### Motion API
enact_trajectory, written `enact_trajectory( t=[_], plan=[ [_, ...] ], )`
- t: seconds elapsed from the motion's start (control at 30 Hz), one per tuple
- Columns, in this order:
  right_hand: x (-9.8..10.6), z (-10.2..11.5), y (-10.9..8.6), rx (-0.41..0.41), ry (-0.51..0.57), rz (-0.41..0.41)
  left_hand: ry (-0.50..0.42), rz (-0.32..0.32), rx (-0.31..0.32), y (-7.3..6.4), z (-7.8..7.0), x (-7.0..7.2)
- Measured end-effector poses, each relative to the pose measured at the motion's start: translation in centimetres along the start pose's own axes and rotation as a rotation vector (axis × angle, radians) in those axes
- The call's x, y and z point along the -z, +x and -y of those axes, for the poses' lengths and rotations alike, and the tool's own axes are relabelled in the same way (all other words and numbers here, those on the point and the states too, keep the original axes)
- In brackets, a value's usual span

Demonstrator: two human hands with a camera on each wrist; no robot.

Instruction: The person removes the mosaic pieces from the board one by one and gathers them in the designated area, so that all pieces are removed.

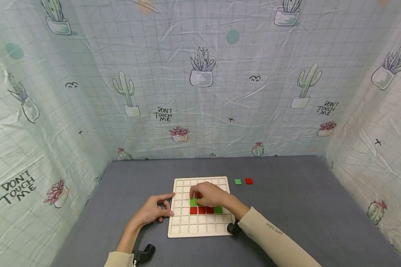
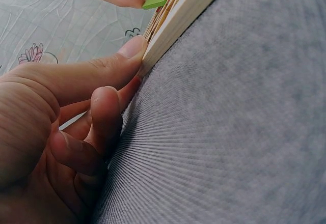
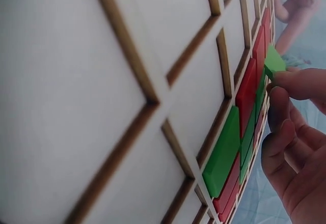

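Observation:
A pale wooden grid board (image 1: pixel 198 230) lies on the grey table. My left hand (image 1: pixel 153 208) rests at its left edge, where the thumb and index finger touch the rim a little apart; the other fingers are bent in the left wrist view. Over the middle of the board, my right hand (image 1: pixel 209 194) pinches a small green square tile (image 3: pixel 275 62), held tilted in the right wrist view. Below that hand runs a row of red tiles (image 1: pixel 194 210) ending in a green tile (image 1: pixel 218 210). Other tiles beneath the fingers are partly hidden.
A loose green tile (image 1: pixel 238 181) and a loose red tile (image 1: pixel 248 181) lie on the table just beyond the board's right side. A patterned cloth (image 1: pixel 220 104) with cactus drawings hangs behind the table and along both sides.

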State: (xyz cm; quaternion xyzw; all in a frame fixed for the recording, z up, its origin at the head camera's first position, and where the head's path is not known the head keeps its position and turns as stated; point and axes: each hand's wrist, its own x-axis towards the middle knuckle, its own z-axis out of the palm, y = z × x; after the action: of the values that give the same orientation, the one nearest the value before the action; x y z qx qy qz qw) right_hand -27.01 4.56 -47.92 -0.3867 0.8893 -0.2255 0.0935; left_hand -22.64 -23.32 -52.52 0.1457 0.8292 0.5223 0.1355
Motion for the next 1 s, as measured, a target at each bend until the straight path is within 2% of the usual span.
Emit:
enact_trajectory(
  t=[0.27,0.73,1.0],
  plan=[
    [0.21,0.07,-0.18,0.049,0.008,-0.008,0.0,0.0,-0.002,-0.02,-0.07,0.06],
    [-0.05,-0.14,-0.28,0.057,0.038,-0.022,-0.002,-0.015,0.012,-0.13,-0.24,-0.02],
    [0.69,-0.43,-0.71,0.085,0.054,-0.052,-0.003,-0.018,0.012,-0.11,-0.26,-0.07]
  ],
)
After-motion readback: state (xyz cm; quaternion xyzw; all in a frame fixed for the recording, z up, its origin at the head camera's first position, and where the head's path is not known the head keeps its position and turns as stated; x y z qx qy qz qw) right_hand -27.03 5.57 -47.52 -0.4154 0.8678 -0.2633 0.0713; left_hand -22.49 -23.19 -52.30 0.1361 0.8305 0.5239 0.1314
